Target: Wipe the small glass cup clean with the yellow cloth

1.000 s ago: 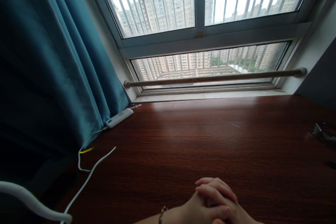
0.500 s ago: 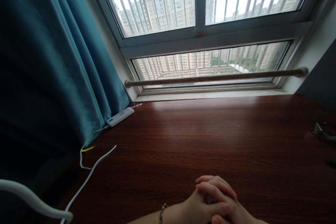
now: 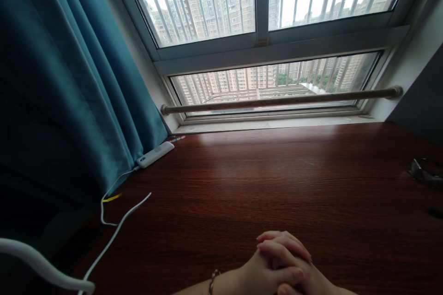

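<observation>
At the bottom of the head view, my left hand (image 3: 254, 271) and my right hand (image 3: 313, 276) are clasped together, fingers interlaced and wrapped over each other. Around my left wrist is a beaded-looking bracelet (image 3: 213, 281). Both hands rest at the near side of a dark red-brown wooden table (image 3: 221, 193). No object shows between the palms, though the inside of the clasp is hidden. The lower parts of the hands are cut off by the frame's bottom edge.
A white remote-like device (image 3: 155, 154) with a cable lies by the blue curtain (image 3: 114, 101). Nearer are a yellow strip (image 3: 112, 197), a thin white cable (image 3: 119, 228) and a thick white tube (image 3: 41, 265). Dark glasses-like item (image 3: 425, 173) at right; a rail (image 3: 277, 102) crosses the window.
The camera view has shifted very slightly, so the window and table items sit a little further left. The clasped hands keep the same pose.
</observation>
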A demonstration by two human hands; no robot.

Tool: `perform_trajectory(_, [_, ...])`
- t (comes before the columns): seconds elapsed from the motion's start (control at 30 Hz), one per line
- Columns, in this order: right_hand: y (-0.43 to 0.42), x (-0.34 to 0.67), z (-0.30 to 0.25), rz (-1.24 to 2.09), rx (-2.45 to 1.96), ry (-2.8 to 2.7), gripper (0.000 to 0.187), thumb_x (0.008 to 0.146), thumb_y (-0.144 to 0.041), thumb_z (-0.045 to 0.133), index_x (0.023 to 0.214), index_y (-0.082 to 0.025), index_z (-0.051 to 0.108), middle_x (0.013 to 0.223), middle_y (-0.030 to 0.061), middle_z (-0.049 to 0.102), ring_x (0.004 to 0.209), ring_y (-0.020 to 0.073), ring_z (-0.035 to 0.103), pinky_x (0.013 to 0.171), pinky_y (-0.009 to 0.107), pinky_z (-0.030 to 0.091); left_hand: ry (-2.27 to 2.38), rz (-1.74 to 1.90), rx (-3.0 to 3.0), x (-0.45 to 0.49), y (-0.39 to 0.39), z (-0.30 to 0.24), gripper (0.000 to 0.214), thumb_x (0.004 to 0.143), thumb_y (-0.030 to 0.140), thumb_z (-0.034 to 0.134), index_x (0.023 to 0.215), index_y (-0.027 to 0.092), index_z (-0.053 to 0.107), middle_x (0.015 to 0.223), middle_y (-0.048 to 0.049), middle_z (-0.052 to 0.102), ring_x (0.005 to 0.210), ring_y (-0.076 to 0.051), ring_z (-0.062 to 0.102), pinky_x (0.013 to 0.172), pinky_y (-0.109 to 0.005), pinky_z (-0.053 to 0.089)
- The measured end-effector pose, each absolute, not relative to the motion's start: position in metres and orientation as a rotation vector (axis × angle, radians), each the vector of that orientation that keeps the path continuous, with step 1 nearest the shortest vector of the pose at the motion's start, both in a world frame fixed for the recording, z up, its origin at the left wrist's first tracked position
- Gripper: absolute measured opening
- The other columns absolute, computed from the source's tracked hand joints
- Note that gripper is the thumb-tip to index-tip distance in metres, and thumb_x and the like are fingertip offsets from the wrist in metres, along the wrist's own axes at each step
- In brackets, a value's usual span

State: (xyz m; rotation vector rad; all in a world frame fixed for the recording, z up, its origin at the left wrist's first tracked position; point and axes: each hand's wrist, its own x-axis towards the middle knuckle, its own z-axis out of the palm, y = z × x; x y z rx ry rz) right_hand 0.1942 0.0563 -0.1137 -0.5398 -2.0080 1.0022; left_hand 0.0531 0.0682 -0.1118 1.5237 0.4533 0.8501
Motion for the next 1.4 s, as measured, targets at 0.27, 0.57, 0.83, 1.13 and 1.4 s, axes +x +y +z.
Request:
perform_trajectory(0.27, [0.0573, 0.195, -0.1129, 1.012, -0.539, -2.015, 0.05, 0.092, -0.055, 0.044, 0.132, -0.025, 0.041, 0.121, 0.0143, 0.047, 0.114, 0.03, 0.044, 0.092, 0.044, 0.044, 0.418, 0.861, 1.519, 0.053, 0.0688, -0.1161, 0.027, 0.08, 0.029, 0.062, 0.104, 0.015, 0.063, 0.103, -0.0104, 0.058, 0.102, -0.025, 0.052, 0.089, -0.041, 0.042])
perform_trajectory(0.57, [0.0568, 0.1952, -0.1095, 0.99, -0.55, -2.03, 0.049, 0.092, -0.053, 0.043, 0.132, -0.023, 0.042, 0.121, 0.0147, 0.048, 0.113, 0.0303, 0.044, 0.091, 0.044, 0.044, 0.439, 0.846, 1.493, 0.0533, 0.0679, -0.1174, 0.03, 0.078, 0.036, 0.064, 0.101, 0.016, 0.064, 0.1, -0.0105, 0.058, 0.101, -0.025, 0.051, 0.089, -0.042, 0.042])
perform_trajectory(0.83, [0.0568, 0.1948, -0.109, 0.998, -0.51, -1.999, 0.047, 0.093, -0.05, 0.045, 0.134, -0.029, 0.037, 0.121, 0.0119, 0.046, 0.113, 0.0284, 0.043, 0.092, 0.044, 0.043, 0.447, 0.86, 1.453, 0.0548, 0.0677, -0.1152, 0.027, 0.079, 0.033, 0.064, 0.1, 0.015, 0.065, 0.101, -0.0107, 0.057, 0.101, -0.026, 0.051, 0.089, -0.042, 0.042])
perform_trajectory(1.13, [0.0574, 0.1939, -0.1108, 0.948, -0.51, -2.015, 0.046, 0.094, -0.049, 0.043, 0.134, -0.029, 0.036, 0.12, 0.0116, 0.046, 0.112, 0.028, 0.043, 0.091, 0.044, 0.043, 0.465, 0.826, 1.462, 0.0537, 0.0673, -0.1121, 0.029, 0.079, 0.032, 0.064, 0.104, 0.017, 0.066, 0.102, -0.0098, 0.057, 0.102, -0.025, 0.051, 0.09, -0.041, 0.042])
perform_trajectory(1.4, [0.0563, 0.1938, -0.1106, 0.971, -0.523, -2.012, 0.046, 0.094, -0.051, 0.042, 0.131, -0.024, 0.04, 0.118, 0.013, 0.047, 0.112, 0.0276, 0.043, 0.091, 0.043, 0.043, 0.493, 0.823, 1.433, 0.0537, 0.0662, -0.1127, 0.029, 0.078, 0.036, 0.064, 0.1, 0.017, 0.066, 0.102, -0.0104, 0.057, 0.102, -0.026, 0.05, 0.089, -0.041, 0.042])
